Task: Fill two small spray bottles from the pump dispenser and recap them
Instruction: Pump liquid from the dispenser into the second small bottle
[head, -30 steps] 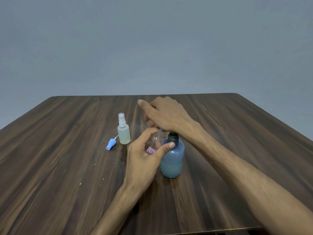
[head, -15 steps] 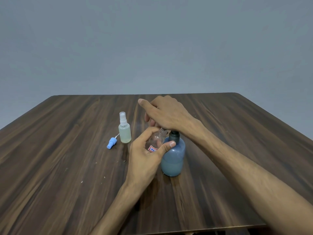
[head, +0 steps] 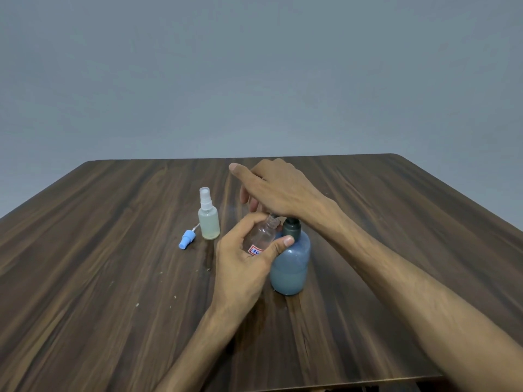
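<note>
Bottle (head: 261, 236), clear and uncapped, red-labelled, tilts in my left hand (head: 243, 261), fingers curled round it, mouth under the hidden spout. My right hand (head: 278, 190) presses flat on the blue dispenser (head: 291, 264). Left, a capped bottle (head: 209, 219) and blue cap (head: 187, 239). Surface (head: 85, 278) edges well apart.

Dark wood table (head: 113, 292); grey wall (head: 254, 75) behind.

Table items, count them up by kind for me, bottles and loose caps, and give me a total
Small spray bottles: 2, the capped pale bottle standing, the clear bottle in the left hand
Pump dispensers: 1, the blue dispenser
Loose spray caps: 1, the blue cap
Total: 4
</note>
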